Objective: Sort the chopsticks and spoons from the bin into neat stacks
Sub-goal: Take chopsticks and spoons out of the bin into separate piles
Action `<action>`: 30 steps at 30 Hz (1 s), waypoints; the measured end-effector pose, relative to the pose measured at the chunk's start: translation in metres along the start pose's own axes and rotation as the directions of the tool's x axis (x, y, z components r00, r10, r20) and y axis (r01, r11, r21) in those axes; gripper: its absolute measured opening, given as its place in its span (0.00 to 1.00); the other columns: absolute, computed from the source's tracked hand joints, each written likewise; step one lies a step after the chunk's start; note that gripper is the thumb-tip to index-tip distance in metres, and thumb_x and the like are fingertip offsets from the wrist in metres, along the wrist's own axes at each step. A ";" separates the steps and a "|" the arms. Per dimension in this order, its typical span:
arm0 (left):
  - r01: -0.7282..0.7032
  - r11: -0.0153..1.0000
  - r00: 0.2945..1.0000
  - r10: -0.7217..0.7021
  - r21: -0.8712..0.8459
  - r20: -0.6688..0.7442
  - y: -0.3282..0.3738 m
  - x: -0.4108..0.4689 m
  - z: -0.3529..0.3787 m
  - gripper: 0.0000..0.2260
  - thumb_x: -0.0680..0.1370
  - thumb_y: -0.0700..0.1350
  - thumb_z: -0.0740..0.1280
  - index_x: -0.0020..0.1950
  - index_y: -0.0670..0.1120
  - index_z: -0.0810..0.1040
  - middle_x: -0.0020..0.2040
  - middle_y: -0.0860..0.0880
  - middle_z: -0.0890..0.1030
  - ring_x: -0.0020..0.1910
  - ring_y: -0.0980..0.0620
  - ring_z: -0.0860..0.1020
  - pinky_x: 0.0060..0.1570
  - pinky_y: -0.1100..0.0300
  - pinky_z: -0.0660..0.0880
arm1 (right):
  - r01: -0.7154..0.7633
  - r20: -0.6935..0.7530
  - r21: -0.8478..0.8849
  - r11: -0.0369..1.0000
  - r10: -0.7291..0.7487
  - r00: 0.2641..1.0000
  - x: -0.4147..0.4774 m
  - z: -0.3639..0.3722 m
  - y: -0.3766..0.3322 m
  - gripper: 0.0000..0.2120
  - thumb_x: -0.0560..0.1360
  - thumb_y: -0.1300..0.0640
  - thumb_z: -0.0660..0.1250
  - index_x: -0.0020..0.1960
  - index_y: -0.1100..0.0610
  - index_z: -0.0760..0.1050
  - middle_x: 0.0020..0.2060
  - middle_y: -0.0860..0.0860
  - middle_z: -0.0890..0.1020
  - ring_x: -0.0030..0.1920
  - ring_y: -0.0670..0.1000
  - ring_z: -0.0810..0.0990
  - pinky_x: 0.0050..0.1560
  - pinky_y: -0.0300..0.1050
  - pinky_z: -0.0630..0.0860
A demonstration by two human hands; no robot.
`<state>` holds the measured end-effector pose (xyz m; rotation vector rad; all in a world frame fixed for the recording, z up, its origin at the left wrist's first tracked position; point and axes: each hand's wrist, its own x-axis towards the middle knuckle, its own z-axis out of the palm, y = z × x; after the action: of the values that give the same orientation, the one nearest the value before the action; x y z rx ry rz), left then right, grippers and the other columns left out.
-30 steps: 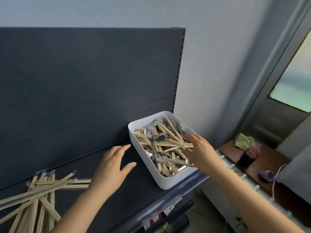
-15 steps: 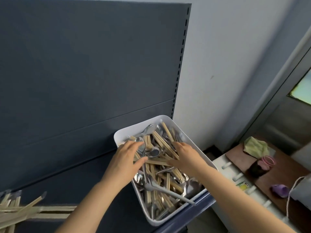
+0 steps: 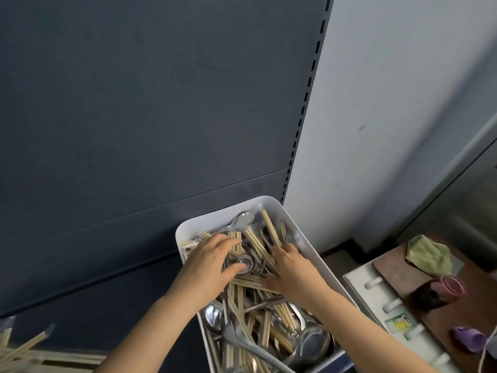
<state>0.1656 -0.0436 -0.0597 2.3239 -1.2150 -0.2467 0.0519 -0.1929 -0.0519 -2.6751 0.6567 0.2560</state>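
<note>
A white bin [image 3: 215, 219] stands at the right end of the dark shelf [image 3: 121, 313], filled with a tangle of wooden chopsticks [image 3: 269, 316] and metal spoons [image 3: 243, 219]. My left hand [image 3: 208, 266] lies inside the bin's far left part, fingers stretched over chopsticks, thumb beside a spoon bowl [image 3: 242, 262]. My right hand [image 3: 294, 271] is in the bin's middle, its fingertips curled down round some slanting chopsticks. A loose pile of sorted chopsticks [image 3: 29, 351] lies on the shelf at the bottom left, partly cut off by the frame.
The shelf's dark back panel [image 3: 161, 103] rises right behind the bin. To the right and lower down are a white unit [image 3: 376, 300] and a wooden table with a green cloth [image 3: 430, 254], a dark cup [image 3: 438, 292] and a purple object [image 3: 470, 341].
My left hand has moved from the shelf into the bin and onto the chopsticks. My right hand has shifted deeper among them. The view has swung right, so the sorted pile sits nearly out of frame.
</note>
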 end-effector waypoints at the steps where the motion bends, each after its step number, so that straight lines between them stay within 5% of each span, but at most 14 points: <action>1: 0.008 1.000 1.000 -0.008 0.006 -0.005 0.000 -0.001 0.000 0.23 0.77 0.57 0.63 0.71 0.55 0.65 0.67 0.59 0.67 0.66 0.60 0.64 0.66 0.63 0.63 | 0.011 0.003 0.020 1.000 -0.011 1.000 0.000 0.001 0.001 0.27 0.74 0.49 0.68 0.69 0.53 0.64 0.61 0.51 0.69 0.55 0.53 0.75 0.54 0.47 0.75; 10: 0.220 0.971 0.970 -0.208 0.091 -0.130 0.011 -0.013 -0.011 0.21 0.75 0.54 0.67 0.68 0.54 0.71 0.64 0.57 0.71 0.64 0.58 0.68 0.63 0.63 0.64 | 0.217 0.007 0.125 0.968 -0.220 0.976 0.006 -0.005 0.019 0.30 0.73 0.61 0.67 0.72 0.52 0.62 0.60 0.51 0.73 0.54 0.54 0.77 0.54 0.46 0.76; 15: 0.369 0.894 0.927 -0.372 0.253 -0.039 0.032 -0.018 0.003 0.27 0.74 0.60 0.66 0.70 0.51 0.67 0.67 0.54 0.71 0.66 0.54 0.68 0.62 0.58 0.68 | 0.295 0.011 0.204 0.934 -0.303 0.953 0.012 -0.009 0.028 0.28 0.72 0.63 0.65 0.70 0.53 0.64 0.56 0.53 0.79 0.53 0.53 0.77 0.49 0.41 0.74; 20: 0.454 0.840 0.884 -0.466 0.296 -0.033 0.050 -0.015 0.025 0.31 0.74 0.63 0.64 0.73 0.52 0.63 0.69 0.52 0.68 0.69 0.51 0.64 0.63 0.55 0.68 | 0.348 0.017 0.253 0.903 -0.364 0.931 0.014 -0.002 0.034 0.22 0.73 0.63 0.65 0.66 0.52 0.68 0.53 0.51 0.80 0.50 0.53 0.80 0.49 0.46 0.78; 26: 0.505 0.810 0.861 -0.452 0.296 -0.233 0.053 -0.004 0.042 0.16 0.79 0.55 0.61 0.64 0.53 0.73 0.58 0.54 0.76 0.58 0.52 0.73 0.54 0.55 0.73 | 0.381 0.011 0.252 0.890 -0.396 0.918 0.008 0.001 0.036 0.26 0.72 0.65 0.64 0.68 0.51 0.66 0.56 0.53 0.77 0.53 0.56 0.79 0.51 0.51 0.78; 30: 0.526 0.827 0.833 -0.454 0.200 -0.316 0.052 -0.004 0.042 0.10 0.80 0.46 0.59 0.56 0.47 0.78 0.51 0.52 0.77 0.49 0.51 0.76 0.46 0.56 0.73 | 0.355 0.022 0.313 0.881 -0.381 0.924 0.005 -0.004 0.040 0.28 0.71 0.67 0.63 0.68 0.50 0.66 0.53 0.51 0.79 0.48 0.52 0.80 0.46 0.45 0.80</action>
<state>0.1100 -0.0792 -0.0696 2.7880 -0.5240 0.0616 0.0377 -0.2295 -0.0622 -2.4108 0.1339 0.1456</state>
